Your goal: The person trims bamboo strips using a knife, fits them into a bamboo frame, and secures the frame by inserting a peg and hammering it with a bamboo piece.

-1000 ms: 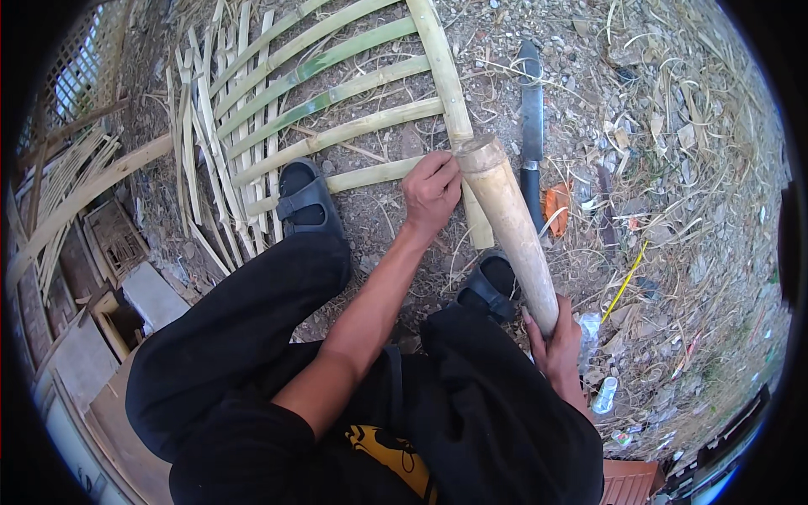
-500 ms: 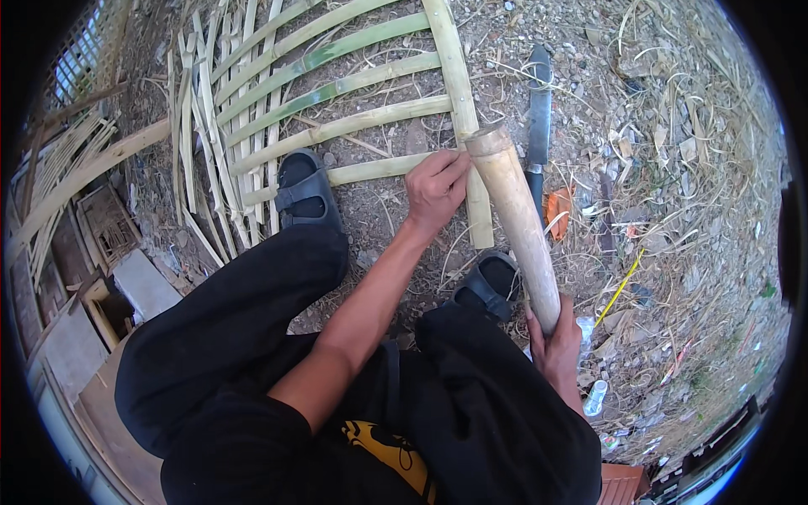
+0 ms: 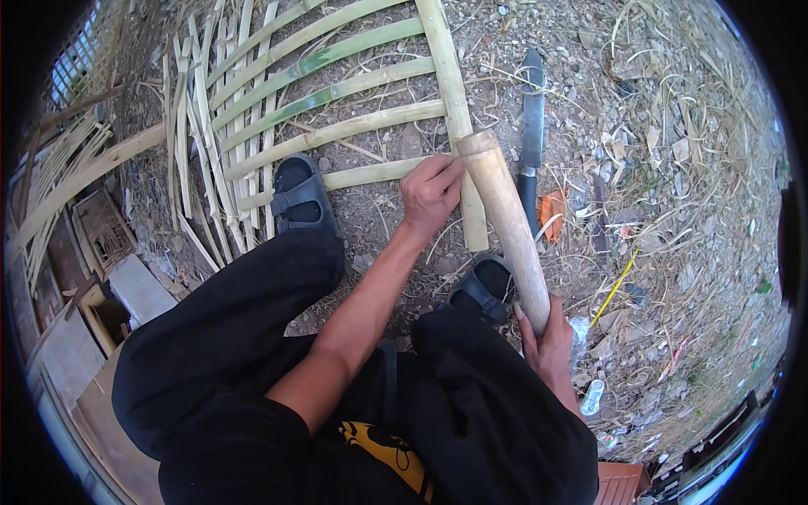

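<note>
My right hand is wrapped round the lower end of a thick bamboo piece, which slants up and to the left. Its broad upper end lies over the bamboo frame's long rail, beside my left hand. The fingers of my left hand are pinched together where the lowest cross slat meets the rail. Whatever they hold is too small or too hidden to make out. Several pale and green slats run leftward from the rail, over a row of thin upright strips.
A large knife with a black handle lies right of the rail, near an orange scrap. My sandalled feet are close to the frame. Shavings and litter cover the ground at right; boards and a long plank lie at left.
The whole view has shifted slightly, so things sit a little further left. Both hands keep their holds, and the bamboo piece stays at nearly the same slant beside my left hand.
</note>
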Motion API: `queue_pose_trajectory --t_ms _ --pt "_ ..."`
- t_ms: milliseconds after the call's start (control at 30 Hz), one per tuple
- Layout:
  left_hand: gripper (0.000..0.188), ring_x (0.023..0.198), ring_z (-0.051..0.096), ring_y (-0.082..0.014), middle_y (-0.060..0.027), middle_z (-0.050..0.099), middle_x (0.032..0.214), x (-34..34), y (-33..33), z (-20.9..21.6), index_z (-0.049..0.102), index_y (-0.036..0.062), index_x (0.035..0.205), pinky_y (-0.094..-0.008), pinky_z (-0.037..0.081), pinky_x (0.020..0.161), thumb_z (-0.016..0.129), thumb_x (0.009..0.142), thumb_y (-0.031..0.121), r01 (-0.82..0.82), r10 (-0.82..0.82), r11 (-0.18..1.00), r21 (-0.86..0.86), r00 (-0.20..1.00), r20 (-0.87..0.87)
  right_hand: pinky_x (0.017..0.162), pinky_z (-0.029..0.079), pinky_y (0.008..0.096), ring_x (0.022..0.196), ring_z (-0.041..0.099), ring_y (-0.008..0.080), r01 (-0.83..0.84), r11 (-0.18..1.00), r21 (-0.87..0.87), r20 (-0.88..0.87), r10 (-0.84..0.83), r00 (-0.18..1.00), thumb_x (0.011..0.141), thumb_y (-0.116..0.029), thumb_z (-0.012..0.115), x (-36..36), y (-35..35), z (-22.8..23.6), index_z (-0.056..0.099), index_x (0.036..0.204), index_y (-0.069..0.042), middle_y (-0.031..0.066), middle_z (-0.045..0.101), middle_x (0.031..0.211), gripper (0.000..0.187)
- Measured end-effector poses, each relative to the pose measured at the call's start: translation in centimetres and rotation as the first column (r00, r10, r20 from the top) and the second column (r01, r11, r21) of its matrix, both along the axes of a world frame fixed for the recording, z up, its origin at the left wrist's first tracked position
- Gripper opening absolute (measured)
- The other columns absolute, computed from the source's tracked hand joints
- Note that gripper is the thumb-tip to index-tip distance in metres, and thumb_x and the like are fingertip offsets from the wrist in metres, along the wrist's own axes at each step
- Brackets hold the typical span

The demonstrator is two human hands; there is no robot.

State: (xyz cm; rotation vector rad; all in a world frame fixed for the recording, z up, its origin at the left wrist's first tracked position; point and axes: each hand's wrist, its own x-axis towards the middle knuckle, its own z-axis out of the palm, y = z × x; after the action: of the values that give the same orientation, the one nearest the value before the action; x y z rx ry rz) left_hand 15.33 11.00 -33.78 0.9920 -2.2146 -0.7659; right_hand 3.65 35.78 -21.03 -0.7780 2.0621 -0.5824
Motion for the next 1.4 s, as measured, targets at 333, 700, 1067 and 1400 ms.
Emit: queue_pose_trajectory --t_ms 333,700,1067,1400 --pt "0.009 0.067 0.064 -0.0272 -0.0087 0.064 0.080 -0.1 0.0 -0.1 0.067 0.0006 0.077 -0.0363 0.050 0.059 0.069 0.069 -0.003 -0.005 0.005 1.000 -0.004 0.999 -0.034 0.061 0.050 0.0490 0.071 0.064 0.0464 0.002 0.997 -0.081 0.015 0.000 1.000 0.087 -0.020 0.070 0.7 0.9 0.2 0.049 0.115 0.002 0.0278 0.063 0.082 0.042" --pt "0.011 0.071 0.065 -0.0275 -0.0083 0.065 0.082 0.2 0.2 -0.4 0.068 0.0005 0.079 -0.0360 0.052 0.061 0.070 0.068 -0.002 0.000 0.000 0.999 0.046 1.000 0.002 0.061 0.052 0.0470 0.071 0.066 0.0445 -0.034 0.999 0.005 -0.017 0.034 0.999 0.085 -0.017 0.072 0.2 0.8 -0.7 0.050 0.117 0.002 0.0252 0.065 0.082 0.044" --pt "0.009 0.066 0.063 -0.0275 -0.0078 0.063 0.078 -0.7 -0.4 -0.2 0.067 0.0022 0.076 -0.0365 0.050 0.058 0.068 0.068 -0.001 -0.016 0.021 0.998 0.055 0.996 -0.088 0.060 0.051 0.0465 0.070 0.066 0.0431 -0.050 0.998 -0.049 -0.026 0.049 0.998 0.085 -0.021 0.071 0.1 0.3 0.1 0.051 0.114 0.001 0.0247 0.064 0.082 0.042" --pt "0.008 0.066 0.063 -0.0261 -0.0069 0.062 0.077 -0.1 -0.6 -0.4 0.067 0.0018 0.073 -0.0352 0.048 0.056 0.067 0.066 -0.002 0.000 0.000 0.999 0.043 1.000 -0.019 0.059 0.051 0.0469 0.069 0.065 0.0442 -0.014 0.977 -0.215 0.000 0.015 1.000 0.086 -0.021 0.071 0.0 0.5 0.0 0.051 0.114 0.003 0.0261 0.063 0.080 0.042"
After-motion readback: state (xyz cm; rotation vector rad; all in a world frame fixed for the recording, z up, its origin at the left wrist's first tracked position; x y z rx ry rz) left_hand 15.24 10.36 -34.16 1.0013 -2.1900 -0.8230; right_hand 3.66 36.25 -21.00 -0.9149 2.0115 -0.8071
